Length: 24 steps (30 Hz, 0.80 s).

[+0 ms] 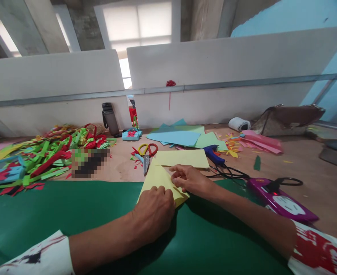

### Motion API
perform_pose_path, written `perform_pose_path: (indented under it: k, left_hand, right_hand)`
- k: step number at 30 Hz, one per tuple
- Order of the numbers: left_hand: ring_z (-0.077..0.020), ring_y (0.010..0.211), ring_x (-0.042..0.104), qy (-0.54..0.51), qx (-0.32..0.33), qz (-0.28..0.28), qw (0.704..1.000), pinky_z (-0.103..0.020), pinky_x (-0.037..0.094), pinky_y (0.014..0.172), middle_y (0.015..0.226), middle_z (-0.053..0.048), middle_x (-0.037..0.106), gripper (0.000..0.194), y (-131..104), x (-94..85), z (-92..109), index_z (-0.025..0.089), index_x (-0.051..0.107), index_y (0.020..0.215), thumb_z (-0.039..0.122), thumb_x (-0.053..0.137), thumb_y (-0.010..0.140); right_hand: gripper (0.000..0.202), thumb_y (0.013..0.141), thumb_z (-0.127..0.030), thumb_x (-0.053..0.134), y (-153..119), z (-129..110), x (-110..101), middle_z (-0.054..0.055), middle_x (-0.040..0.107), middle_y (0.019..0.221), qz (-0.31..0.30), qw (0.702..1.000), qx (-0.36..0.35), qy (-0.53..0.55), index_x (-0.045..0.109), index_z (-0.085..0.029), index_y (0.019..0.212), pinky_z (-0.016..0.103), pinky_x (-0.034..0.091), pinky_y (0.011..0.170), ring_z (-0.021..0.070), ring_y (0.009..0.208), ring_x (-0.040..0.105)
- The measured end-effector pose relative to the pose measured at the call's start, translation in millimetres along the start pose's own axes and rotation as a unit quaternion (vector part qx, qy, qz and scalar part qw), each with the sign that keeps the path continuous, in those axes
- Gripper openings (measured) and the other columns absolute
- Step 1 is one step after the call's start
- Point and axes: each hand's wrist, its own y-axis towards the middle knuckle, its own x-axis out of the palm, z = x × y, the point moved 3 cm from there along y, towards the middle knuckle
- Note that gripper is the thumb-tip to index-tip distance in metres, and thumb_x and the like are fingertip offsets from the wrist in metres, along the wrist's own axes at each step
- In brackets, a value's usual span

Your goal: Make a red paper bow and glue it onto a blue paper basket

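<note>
A folded sheet of yellow paper (156, 177) lies on the green mat (99, 214) in front of me. My left hand (157, 208) is closed on its near left part, knuckles up, fingertips hidden beneath. From the right, my right hand (189, 179) pinches the paper's raised flap between thumb and fingers. Another yellow piece (182, 156) rests flat just behind. Left of the papers are scissors (146, 162) with one yellow and one red handle loop. A blue glue gun (214, 156) sits just beyond the right end of the rear yellow piece.
A purple power strip (282, 198) with a plugged-in cord is at right. Green and red paper strips (50, 152) heap at left, near a grey bottle (110, 119). Blue and green sheets (175, 134) lie behind, with a brown bag (291, 119) at far right.
</note>
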Motion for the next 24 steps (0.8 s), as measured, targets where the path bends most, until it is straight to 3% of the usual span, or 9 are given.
perform_pose_path:
  k: [3,8,9,10,13,17,21,24]
  left_hand:
    - [-0.0236,0.064,0.060,0.000,-0.008,0.005,1.000,-0.031,0.044,0.055,0.074,-0.009,0.062,0.012,-2.2,-10.2,-9.7,0.015,0.055,0.080,0.010,0.044,0.077]
    - [-0.0115,0.049,0.044,-0.038,-0.047,0.075,0.995,-0.022,0.032,0.048,0.055,0.002,0.044,0.024,-16.9,-61.5,-55.1,0.018,0.044,0.067,0.019,0.032,0.088]
    - [-0.0100,0.046,0.039,-0.109,-0.058,0.117,0.985,-0.021,0.029,0.046,0.051,0.004,0.037,0.028,-20.0,-72.3,-67.0,0.019,0.040,0.062,0.023,0.033,0.089]
    - [-0.0090,0.046,0.038,-0.188,-0.064,0.135,0.971,-0.020,0.029,0.045,0.052,0.005,0.035,0.030,-22.1,-79.8,-78.5,0.019,0.039,0.060,0.027,0.036,0.088]
    - [-0.0095,0.049,0.047,-0.436,-0.097,0.095,0.890,-0.018,0.037,0.046,0.054,0.005,0.044,0.026,-23.1,-85.5,-108.5,0.017,0.049,0.063,0.037,0.052,0.081]
    - [-0.0154,0.056,0.060,-0.568,-0.171,0.117,0.797,-0.023,0.048,0.051,0.060,0.001,0.059,0.020,-23.5,-85.3,-132.1,0.016,0.058,0.077,0.035,0.062,0.073]
    - [-0.0173,0.056,0.064,-0.656,-0.201,0.132,0.716,-0.024,0.050,0.051,0.064,-0.001,0.065,0.022,-23.5,-81.6,-128.8,0.017,0.061,0.084,0.028,0.068,0.067]
    - [-0.0210,0.057,0.066,-0.703,-0.205,0.110,0.672,-0.028,0.053,0.054,0.066,-0.004,0.069,0.029,-19.2,-72.9,-117.9,0.012,0.064,0.091,0.025,0.066,0.066]
  right_hand:
    - [0.039,0.076,-0.020,0.057,-2.9,-7.8,-6.6,0.008,0.064,0.093,0.027,0.999,-0.023,-0.004,0.056,-0.011,0.114,0.022,0.047,0.051,0.0133,0.068,0.058]
    - [0.037,0.083,-0.029,0.052,-9.7,-24.4,-25.9,0.007,0.066,0.090,0.095,0.993,-0.071,-0.019,0.055,-0.012,0.115,0.027,0.049,0.063,0.0151,0.074,0.061]
    - [0.037,0.083,-0.031,0.052,-11.0,-26.6,-28.2,0.007,0.067,0.091,0.103,0.991,-0.080,-0.027,0.056,-0.013,0.115,0.028,0.049,0.066,0.0156,0.076,0.061]
    - [0.036,0.083,-0.032,0.052,-12.1,-28.3,-29.6,0.007,0.067,0.093,0.109,0.990,-0.087,-0.037,0.057,-0.013,0.114,0.028,0.049,0.069,0.0162,0.078,0.062]
    - [0.031,0.083,-0.030,0.052,-14.3,-30.3,-28.9,0.008,0.068,0.101,0.113,0.985,-0.099,-0.086,0.062,-0.014,0.108,0.030,0.048,0.075,0.0182,0.086,0.063]
    - [0.031,0.080,-0.020,0.052,-13.3,-25.1,-25.0,0.011,0.069,0.100,0.095,0.977,-0.093,-0.167,0.063,-0.012,0.108,0.030,0.049,0.073,0.0203,0.085,0.065]
    - [0.037,0.079,-0.015,0.052,-9.5,-17.2,-24.5,0.014,0.069,0.105,0.089,0.961,-0.099,-0.242,0.061,-0.008,0.114,0.034,0.051,0.078,0.0238,0.093,0.065]
    - [0.054,0.076,-0.011,0.057,-10.1,-17.2,-23.4,0.018,0.057,0.126,0.114,0.939,-0.126,-0.299,0.050,-0.007,0.129,0.040,0.044,0.095,0.0283,0.113,0.055]
